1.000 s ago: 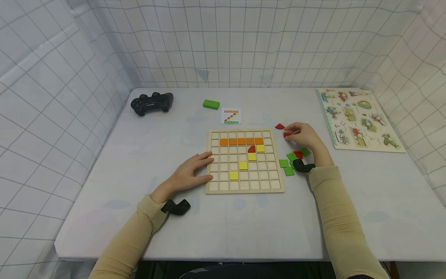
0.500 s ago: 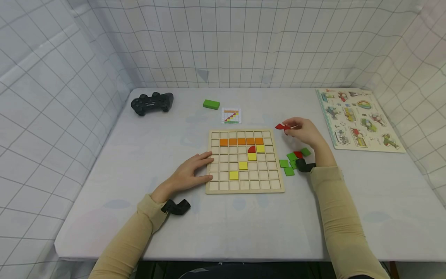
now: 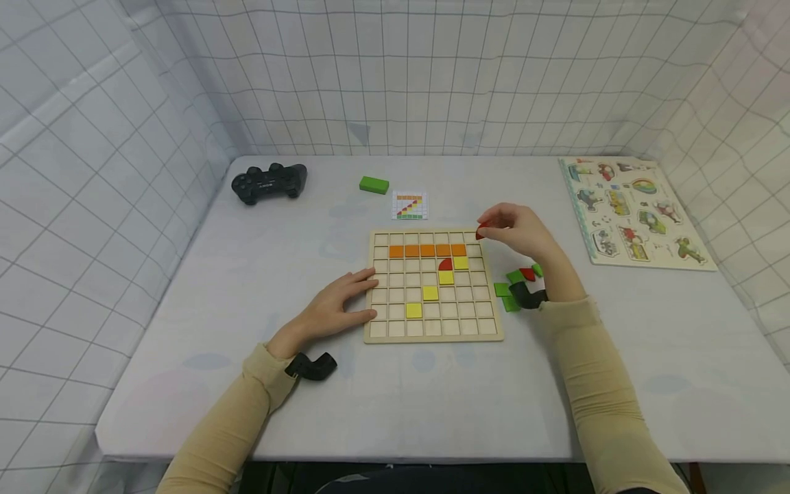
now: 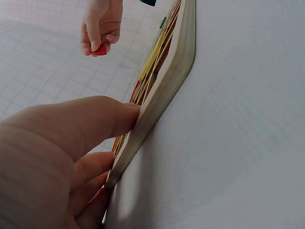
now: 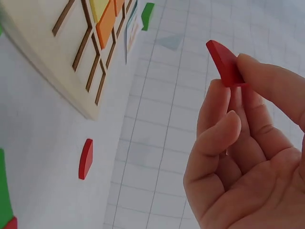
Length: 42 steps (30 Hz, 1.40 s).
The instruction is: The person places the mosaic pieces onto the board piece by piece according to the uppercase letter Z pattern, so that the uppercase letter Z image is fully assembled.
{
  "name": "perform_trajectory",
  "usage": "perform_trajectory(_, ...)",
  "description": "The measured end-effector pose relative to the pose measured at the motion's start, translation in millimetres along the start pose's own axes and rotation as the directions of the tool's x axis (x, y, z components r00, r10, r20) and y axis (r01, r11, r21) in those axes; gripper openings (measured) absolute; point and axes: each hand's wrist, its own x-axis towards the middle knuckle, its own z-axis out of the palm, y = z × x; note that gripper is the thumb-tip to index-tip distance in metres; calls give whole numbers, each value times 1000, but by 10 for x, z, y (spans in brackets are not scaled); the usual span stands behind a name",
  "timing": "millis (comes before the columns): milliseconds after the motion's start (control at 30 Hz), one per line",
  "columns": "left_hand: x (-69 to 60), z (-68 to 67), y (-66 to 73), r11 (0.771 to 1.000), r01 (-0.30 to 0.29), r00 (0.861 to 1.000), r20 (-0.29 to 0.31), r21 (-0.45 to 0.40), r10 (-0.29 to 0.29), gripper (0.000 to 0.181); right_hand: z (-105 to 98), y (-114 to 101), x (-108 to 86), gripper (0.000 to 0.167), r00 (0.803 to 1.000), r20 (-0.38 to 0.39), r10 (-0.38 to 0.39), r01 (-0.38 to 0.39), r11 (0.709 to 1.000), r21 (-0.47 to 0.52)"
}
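Observation:
My right hand [image 3: 521, 232] pinches a red quarter-round tile [image 5: 228, 64] between thumb and fingers, raised near the far right corner of the wooden grid board [image 3: 397, 329]. The left hand [image 3: 333, 309] rests at the board's left edge, its thumb [image 4: 107, 117] touching the side in the left wrist view. The board carries a row of orange square tiles [image 3: 428, 251], a diagonal of yellow ones [image 3: 430, 293] and one red quarter-round [image 3: 446, 265]. Another red tile [image 5: 86, 160] lies on the table off the board's corner; in the head view my right hand hides it.
Green tiles [image 3: 503, 289] and a red one [image 3: 527, 274] lie right of the board, partly behind the wrist camera. Beyond it are a pattern card [image 3: 409, 206] and green block [image 3: 374, 184]. A game controller [image 3: 269, 182] stands far left, a picture puzzle [image 3: 636, 213] far right.
My right hand picked up a red tile from the table's right side and has moved left with it to the board's far right corner. The left hand has stayed put.

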Motion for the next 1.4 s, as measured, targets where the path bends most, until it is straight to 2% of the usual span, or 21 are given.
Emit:
perform_trajectory(267,-8,3,-6,1000,-8,1000,-7,3,8,62,281,-171,-13,18,988,133,-79,85,996,-41)
perform_trajectory(567,-6,8,-12,1000,-8,1000,-7,5,8,62,555,-214,-12,12,968,236,-83,108,989,-96)
perform_trajectory(733,-6,12,-18,1000,-7,1000,-7,5,7,62,675,-215,-10,11,960,271,-74,112,985,-129)
perform_trajectory(867,-9,9,-12,1000,-9,1000,-9,7,10,62,729,-227,-12,8,954,296,-58,119,974,-193)
perform_trajectory(1400,-6,7,2,1000,-14,1000,-6,4,14,62,785,-158,10,8,943,333,-24,127,949,-290)
